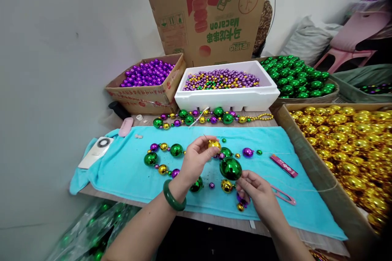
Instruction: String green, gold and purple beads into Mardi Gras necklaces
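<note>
My left hand point(196, 158), with a green bangle point(174, 196) on its wrist, pinches a gold bead point(214, 145) between thumb and fingers. A thin needle-like sliver shows at those fingertips. A large green bead point(230, 168) is held by the fingertips of my right hand point(256, 191), just right of and below the gold one. Under and around both hands lies a bead string, its green bead point(176, 150) and gold bead point(163, 169) at the left. Loose on the towel are a purple bead point(248, 152) and a small green bead point(259, 152).
The blue towel point(116, 171) covers the table. Behind it lies a finished-looking bead necklace point(228, 118), before a white foam box point(226, 100) of small beads. Boxes of purple beads point(147, 74), green beads point(294, 77) and gold beads point(346, 147) surround it. A red packet point(283, 166) lies right.
</note>
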A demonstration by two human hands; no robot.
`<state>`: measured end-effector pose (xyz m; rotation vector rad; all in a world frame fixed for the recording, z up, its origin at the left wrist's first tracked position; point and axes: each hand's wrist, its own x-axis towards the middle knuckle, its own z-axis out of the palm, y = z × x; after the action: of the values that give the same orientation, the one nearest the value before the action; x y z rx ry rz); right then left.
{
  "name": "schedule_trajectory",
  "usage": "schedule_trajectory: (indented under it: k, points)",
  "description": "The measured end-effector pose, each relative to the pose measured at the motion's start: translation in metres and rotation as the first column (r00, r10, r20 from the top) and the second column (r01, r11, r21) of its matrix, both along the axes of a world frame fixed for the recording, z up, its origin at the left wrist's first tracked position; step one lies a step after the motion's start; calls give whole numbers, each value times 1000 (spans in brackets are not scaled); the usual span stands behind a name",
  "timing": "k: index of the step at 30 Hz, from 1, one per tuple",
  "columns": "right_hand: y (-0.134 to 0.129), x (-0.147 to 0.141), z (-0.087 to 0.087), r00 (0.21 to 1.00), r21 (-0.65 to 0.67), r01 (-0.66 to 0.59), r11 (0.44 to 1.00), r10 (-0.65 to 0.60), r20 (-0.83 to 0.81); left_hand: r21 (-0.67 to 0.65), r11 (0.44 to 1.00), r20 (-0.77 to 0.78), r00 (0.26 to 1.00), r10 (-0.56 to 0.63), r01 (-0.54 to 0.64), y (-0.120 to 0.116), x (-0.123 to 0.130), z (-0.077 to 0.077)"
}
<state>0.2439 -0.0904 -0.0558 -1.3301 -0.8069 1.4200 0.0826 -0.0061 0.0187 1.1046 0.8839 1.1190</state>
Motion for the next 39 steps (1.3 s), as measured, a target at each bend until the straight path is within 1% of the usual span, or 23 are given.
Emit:
schedule_trajectory:
  k: [4,7,9,10,12,14,16,17,19,20,22,24,26,29,31,32,34,35,36,37,38,39]
  points:
    - [1,-2,5,996,55,10,998,-5,-87,-13,999,-87,995,-45,44,-4,7,-8]
    - [2,6,5,999,64,-11,998,14,-51,65,998,-145,989,3,6,2,11,-9]
    - [4,16,3,998,54,-36,998,33,60,130,991,-169,985,32,-10,6,15,-5]
    - [4,22,3,989,48,-41,998,34,147,147,989,-180,983,30,-4,9,18,-2]
    - [6,34,7,940,57,-11,998,-9,340,138,990,-197,980,-13,41,12,25,7]
    - [9,42,17,889,116,54,992,-101,447,95,989,-199,975,-93,114,14,35,17]
    - [13,44,33,885,197,102,975,-180,430,69,981,-178,970,-164,179,15,45,29]
    - [15,43,42,900,232,101,967,-188,394,68,976,-164,968,-192,206,15,49,35]
    - [20,39,55,929,278,74,958,-168,330,88,968,-132,966,-224,236,17,57,46]
    - [22,36,59,938,284,62,957,-153,312,103,964,-118,966,-231,244,19,59,51]
    - [25,33,62,945,269,67,961,-148,291,124,963,-90,969,-230,240,23,62,57]
    - [27,32,58,947,239,84,967,-152,284,131,967,-63,975,-212,218,29,63,57]
    - [27,34,51,954,211,69,975,-126,273,116,971,-33,978,-208,211,35,63,52]
    - [28,39,42,964,170,38,985,-81,255,71,971,3,973,-230,230,43,65,40]
    - [30,42,38,964,148,63,987,-98,245,61,970,-4,972,-234,234,51,67,30]
    - [31,43,37,963,140,88,986,-120,242,69,973,-35,975,-220,222,56,68,24]
    - [30,46,36,959,128,148,981,-174,222,111,977,-189,969,-161,184,71,70,7]
    - [29,48,38,959,126,177,976,-200,201,140,975,-307,944,-124,174,80,70,-4]
    - [27,50,40,957,129,209,969,-230,177,158,969,-441,892,-102,189,88,69,-15]
    - [25,51,42,953,136,237,962,-257,157,153,958,-555,823,-121,244,96,68,-27]
    - [23,52,45,948,145,261,954,-282,146,136,946,-627,765,-148,295,103,67,-39]
    - [21,53,48,943,155,278,948,-300,145,117,941,-652,739,-169,319,107,65,-51]
